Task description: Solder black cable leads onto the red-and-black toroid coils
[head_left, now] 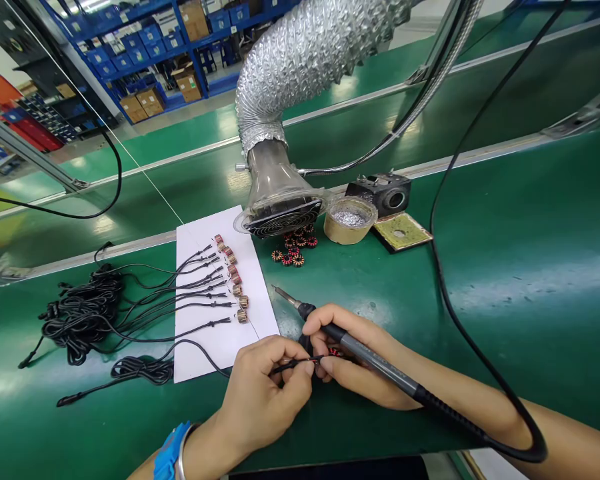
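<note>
Black cable (pixel 285 366), its end pinched between thumb and fingers of the left hand (pixel 267 393), sits low in the middle of the view, over the near side of the green workbench (pixel 505 280). Right hand (pixel 365 363) meets it fingertip to fingertip, its thumb and finger at the cable end, with a small red-and-black coil (pixel 335 351) mostly hidden by the fingers. Same hand also grips a soldering iron (pixel 380 363), laid slantwise across it, tip pointing up-left towards the white paper (pixel 195 360) and well apart from the cable. Step in hand looks like joining or arranging cable end and coil by fingers; exact contact between the two is too small to tell. Next move probably calls for a steady left pinch, fine right-finger work and the hot end kept clear of skin. Pose: both forearms come in from the bottom and right edges, wrists low, left hand back-up with fingers curled inward, right hand bent in towards the left. On the paper, a row of coils (pixel 237 291) lies beside the other cable ends; more coils (pixel 298 252) heap under the fume nozzle (pixel 280 193).
</note>
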Motion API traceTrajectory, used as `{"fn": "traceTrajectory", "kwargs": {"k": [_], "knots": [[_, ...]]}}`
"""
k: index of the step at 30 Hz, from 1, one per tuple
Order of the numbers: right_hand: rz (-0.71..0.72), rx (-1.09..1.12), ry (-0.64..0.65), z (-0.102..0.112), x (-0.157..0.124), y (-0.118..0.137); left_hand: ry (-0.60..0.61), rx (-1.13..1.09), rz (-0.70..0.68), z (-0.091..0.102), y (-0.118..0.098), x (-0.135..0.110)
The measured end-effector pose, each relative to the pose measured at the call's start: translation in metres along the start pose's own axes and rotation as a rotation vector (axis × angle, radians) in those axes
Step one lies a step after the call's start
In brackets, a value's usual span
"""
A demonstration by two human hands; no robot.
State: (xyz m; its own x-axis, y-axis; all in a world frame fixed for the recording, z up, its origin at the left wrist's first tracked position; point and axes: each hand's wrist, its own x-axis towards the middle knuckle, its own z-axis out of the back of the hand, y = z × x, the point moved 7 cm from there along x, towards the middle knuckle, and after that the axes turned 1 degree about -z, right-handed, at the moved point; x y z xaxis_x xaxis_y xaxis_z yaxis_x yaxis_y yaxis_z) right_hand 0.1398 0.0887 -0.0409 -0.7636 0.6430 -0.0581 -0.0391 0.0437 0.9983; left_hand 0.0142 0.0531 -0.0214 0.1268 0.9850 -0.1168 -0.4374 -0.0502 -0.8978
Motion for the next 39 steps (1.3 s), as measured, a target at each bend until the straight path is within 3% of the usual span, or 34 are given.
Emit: {"fn": "traceTrajectory", "kwargs": {"k": [6,10,18,25,30,39], "knots": [[0.035,-0.130,-0.034,0.003,0.003,0.006,-0.021,0.229,-0.098,0.000,-0.003,-0.001],[0.019,-0.184,-0.044,0.005,0.003,0.006,-0.001,0.265,-0.132,-0.001,-0.005,-0.001],[0.007,-0.128,-0.019,0.007,0.002,0.007,0.107,-0.069,0.103,-0.004,0.011,0.001],[0.009,-0.098,-0.007,0.003,0.002,0.006,0.098,-0.185,0.165,-0.008,0.014,0.003],[0.002,0.002,-0.006,0.002,0.003,-0.004,0.063,-0.157,0.096,-0.005,0.009,0.003],[0.032,-0.063,-0.043,0.004,0.004,0.000,-0.059,0.162,-0.116,0.001,-0.003,0.000]]}}
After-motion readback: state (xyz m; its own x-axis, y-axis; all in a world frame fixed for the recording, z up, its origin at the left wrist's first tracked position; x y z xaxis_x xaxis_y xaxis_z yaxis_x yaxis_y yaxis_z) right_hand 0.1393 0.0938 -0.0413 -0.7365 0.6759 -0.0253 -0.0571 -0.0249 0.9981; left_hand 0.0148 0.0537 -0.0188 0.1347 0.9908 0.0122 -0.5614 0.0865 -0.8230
